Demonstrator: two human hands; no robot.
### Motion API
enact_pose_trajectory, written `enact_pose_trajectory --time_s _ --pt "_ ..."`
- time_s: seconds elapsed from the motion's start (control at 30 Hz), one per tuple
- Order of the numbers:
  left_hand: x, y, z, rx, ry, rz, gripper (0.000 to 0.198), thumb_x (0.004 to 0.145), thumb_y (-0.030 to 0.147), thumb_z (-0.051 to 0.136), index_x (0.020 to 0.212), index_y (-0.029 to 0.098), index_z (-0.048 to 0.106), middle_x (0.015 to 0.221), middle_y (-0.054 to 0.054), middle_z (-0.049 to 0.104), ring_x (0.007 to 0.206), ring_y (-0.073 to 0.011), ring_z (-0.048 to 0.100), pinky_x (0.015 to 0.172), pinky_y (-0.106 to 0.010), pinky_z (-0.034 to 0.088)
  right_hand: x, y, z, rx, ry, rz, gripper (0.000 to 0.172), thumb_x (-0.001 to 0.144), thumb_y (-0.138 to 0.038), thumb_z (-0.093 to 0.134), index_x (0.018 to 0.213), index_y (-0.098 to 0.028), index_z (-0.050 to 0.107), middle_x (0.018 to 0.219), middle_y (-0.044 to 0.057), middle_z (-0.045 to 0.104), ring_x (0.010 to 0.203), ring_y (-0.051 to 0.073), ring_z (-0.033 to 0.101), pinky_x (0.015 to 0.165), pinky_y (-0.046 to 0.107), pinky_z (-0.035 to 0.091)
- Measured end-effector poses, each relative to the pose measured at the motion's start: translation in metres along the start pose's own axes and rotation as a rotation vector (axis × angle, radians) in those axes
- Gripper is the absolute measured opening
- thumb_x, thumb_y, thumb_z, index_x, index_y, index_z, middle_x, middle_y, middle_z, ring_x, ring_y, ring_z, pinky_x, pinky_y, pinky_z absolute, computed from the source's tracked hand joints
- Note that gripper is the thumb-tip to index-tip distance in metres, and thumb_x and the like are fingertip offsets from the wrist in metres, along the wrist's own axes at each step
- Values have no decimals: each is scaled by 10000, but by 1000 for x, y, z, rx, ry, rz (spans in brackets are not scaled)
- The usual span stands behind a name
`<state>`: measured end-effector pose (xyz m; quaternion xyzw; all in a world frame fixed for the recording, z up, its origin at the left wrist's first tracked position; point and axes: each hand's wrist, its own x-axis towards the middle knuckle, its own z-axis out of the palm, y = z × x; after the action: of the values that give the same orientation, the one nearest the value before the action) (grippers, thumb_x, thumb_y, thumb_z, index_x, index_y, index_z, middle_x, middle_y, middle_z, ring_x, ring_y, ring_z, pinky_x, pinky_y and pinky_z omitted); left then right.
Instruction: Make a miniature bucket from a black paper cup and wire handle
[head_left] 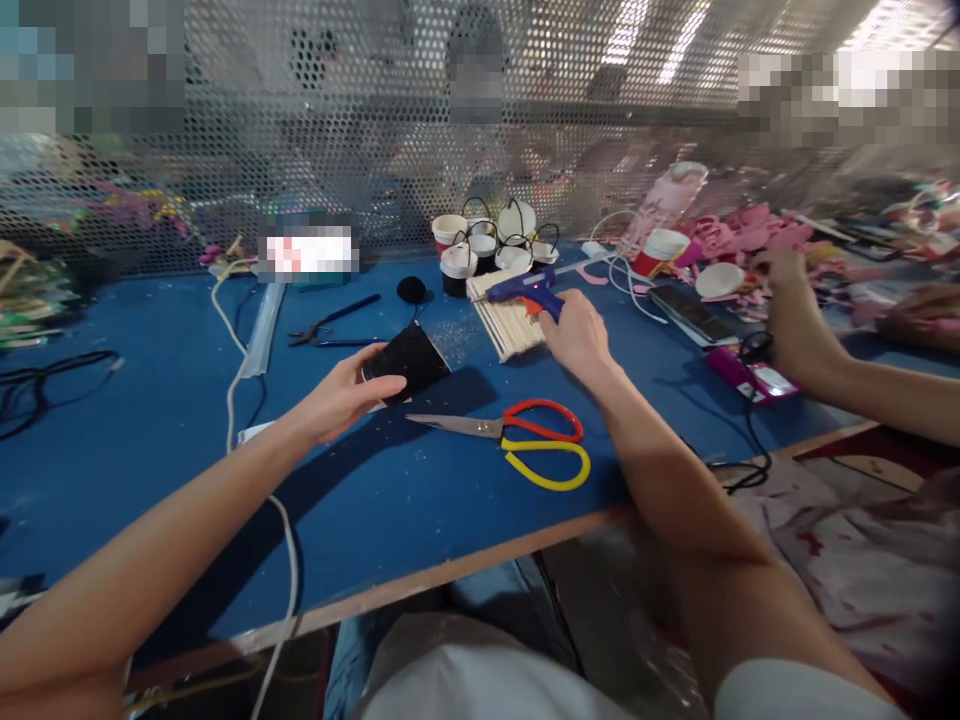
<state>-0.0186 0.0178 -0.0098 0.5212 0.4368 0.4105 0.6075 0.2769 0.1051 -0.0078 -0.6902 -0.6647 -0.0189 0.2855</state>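
Observation:
My left hand (346, 393) is closed on a black piece of material (409, 359) lying on the blue table (150, 440), thumb on top. My right hand (579, 332) grips the handle of a blue glue gun (525, 287), which rests over a bundle of pale wooden sticks (507, 321). Red-and-yellow-handled scissors (517, 437) lie between my forearms, blades pointing left.
Small paper cups with wire handles (491, 245) stand at the back by a perforated metal screen. Pliers (322, 328), a black pom-pom (411, 290) and white cables (232, 370) lie left. Another person's hand (787, 300) works at the right among pink cut-outs (750, 235).

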Motion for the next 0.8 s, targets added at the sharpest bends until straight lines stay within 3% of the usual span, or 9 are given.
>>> enact_pose_trajectory --time_s 0.13,0.2,0.3,0.43,0.6,0.7,0.8 --pt "-6 -8 -3 -168 -57 13 443 732 298 657 1128 219 474 857 -31 620 648 -141 614 579 -257 487 0 -2 -10 213 124 -39 369 716 -246 566 1064 -145 499 936 101 638 780 224 600 718 360 459" --pt "-4 -13 -6 -223 -69 11 375 777 331 604 1104 219 459 765 -27 625 618 -154 617 548 -254 468 3 -1 -11 236 121 -55 309 688 -232 588 980 -150 535 848 81 642 734 220 595 694 358 455" --pt "1 -19 -6 -274 -57 -27 355 798 374 568 1088 205 450 748 -47 635 605 -163 614 536 -257 460 5 1 -8 385 0 7 219 676 -240 608 868 -149 554 699 49 629 632 195 587 600 322 453" --pt "2 -21 -2 -266 -41 -82 350 795 414 564 1050 194 468 799 -55 638 623 -164 618 565 -276 476 -5 -6 -14 667 -104 88 253 650 -231 654 861 -147 540 638 22 635 552 148 578 536 278 459" --pt "-2 -19 2 -110 36 -41 334 774 418 587 1004 191 503 726 2 576 552 -114 571 512 -225 434 -37 -35 -37 841 -428 -87 179 725 -273 626 819 -120 622 732 62 673 570 118 596 549 255 494" --pt "-1 -18 1 -23 145 8 351 791 422 558 1079 232 492 785 14 545 519 -87 543 461 -205 406 -56 -48 -46 843 -513 -178 173 779 -283 574 830 -131 641 764 58 678 536 101 581 523 247 497" --pt "0 -18 0 -9 212 14 315 811 448 515 1038 231 490 742 17 530 476 -81 518 408 -191 370 -69 -52 -48 792 -566 -170 153 761 -268 582 832 -151 648 617 13 644 469 102 553 491 251 490"
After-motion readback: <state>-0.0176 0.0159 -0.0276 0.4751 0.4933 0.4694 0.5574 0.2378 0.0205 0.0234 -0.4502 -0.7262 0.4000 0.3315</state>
